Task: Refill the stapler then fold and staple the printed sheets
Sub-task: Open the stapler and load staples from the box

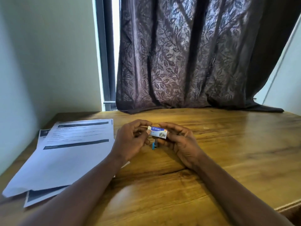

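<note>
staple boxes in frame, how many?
1. The staple box is pinched between the left hand and right hand, above the wooden table, right of the printed sheets. None other shows; the hands may hide something small.

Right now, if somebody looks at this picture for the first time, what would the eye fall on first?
First, the two hands at the middle of the wooden table: the left hand and right hand together hold a small blue and white box, with a small blue object, perhaps the stapler, just below it. Next, the printed sheets spread on the table's left side, and the dark leaf-patterned curtain hanging behind.
</note>
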{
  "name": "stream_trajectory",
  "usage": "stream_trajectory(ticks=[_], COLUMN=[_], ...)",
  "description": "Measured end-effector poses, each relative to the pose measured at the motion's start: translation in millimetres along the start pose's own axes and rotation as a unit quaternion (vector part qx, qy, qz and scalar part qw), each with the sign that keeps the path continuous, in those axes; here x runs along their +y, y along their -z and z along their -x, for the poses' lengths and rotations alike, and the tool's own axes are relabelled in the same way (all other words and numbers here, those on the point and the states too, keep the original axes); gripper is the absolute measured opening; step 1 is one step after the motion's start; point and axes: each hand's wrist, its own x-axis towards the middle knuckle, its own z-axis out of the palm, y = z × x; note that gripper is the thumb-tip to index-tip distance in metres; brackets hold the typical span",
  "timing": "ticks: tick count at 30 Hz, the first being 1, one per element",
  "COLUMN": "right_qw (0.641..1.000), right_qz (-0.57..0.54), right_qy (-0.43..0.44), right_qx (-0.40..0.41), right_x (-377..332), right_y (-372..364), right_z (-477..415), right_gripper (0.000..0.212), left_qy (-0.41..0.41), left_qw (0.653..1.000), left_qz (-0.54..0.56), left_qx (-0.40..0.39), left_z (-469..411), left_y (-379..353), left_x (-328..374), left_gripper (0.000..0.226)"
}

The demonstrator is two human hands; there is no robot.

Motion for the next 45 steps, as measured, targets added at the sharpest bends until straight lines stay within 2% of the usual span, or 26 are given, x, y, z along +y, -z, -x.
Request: stream_trajectory(ticks=[4, 7, 9, 11, 18, 21, 25, 28, 33, 41, 45], right_qw=[0.998, 0.994, 0.994, 0.995, 0.996, 0.998, 1.000, 0.999, 0.998, 0.988, 0.986], right_qz=[-0.052, -0.075, -0.065, -0.055, -0.049, -0.037, 0.012, 0.025, 0.048, 0.138, 0.142], right_qy=[-0.033, -0.073, -0.086, -0.087, -0.070, -0.045, 0.001, 0.008, 0.020, 0.070, 0.079], right_qx=[0.000, -0.003, -0.001, 0.000, 0.016, 0.019, 0.018, 0.031, 0.037, 0.026, 0.026], right_x=[-7, -9, -9, -8, -7, -7, -5, -4, -1, -2, 2], right_y=[3, 6, 8, 8, 9, 9, 12, 16, 19, 9, 6], right_z=[1, -2, -6, -8, -14, -16, -15, -17, -20, -17, -16], right_gripper=[0.036, 0.028, 0.027, 0.027, 0.030, 0.022, 0.013, 0.015, 0.016, 0.019, 0.021], left_qy=[0.016, 0.036, 0.042, 0.041, 0.043, -0.022, -0.138, -0.186, -0.185, -0.167, -0.156], left_qw=[0.999, 0.997, 0.996, 0.995, 0.996, 1.000, 0.975, 0.959, 0.968, 0.971, 0.973], left_qz=[0.039, 0.066, 0.077, 0.082, 0.076, -0.005, -0.169, -0.205, -0.158, -0.166, -0.162], left_qx=[-0.021, -0.032, -0.035, -0.042, -0.018, 0.020, 0.050, 0.052, 0.053, 0.031, 0.058], left_z=[-2, -2, -3, -3, -5, -7, -12, -14, -15, -11, -9], left_y=[0, 1, 1, 1, -3, -5, -6, -2, -6, -5, -5], left_x=[2, 1, -1, -1, -4, -8, -14, -13, -11, -12, -12], left_gripper=[0.027, 0.031, 0.027, 0.020, 0.024, 0.022, 0.018, 0.021, 0.017, 0.018, 0.019])
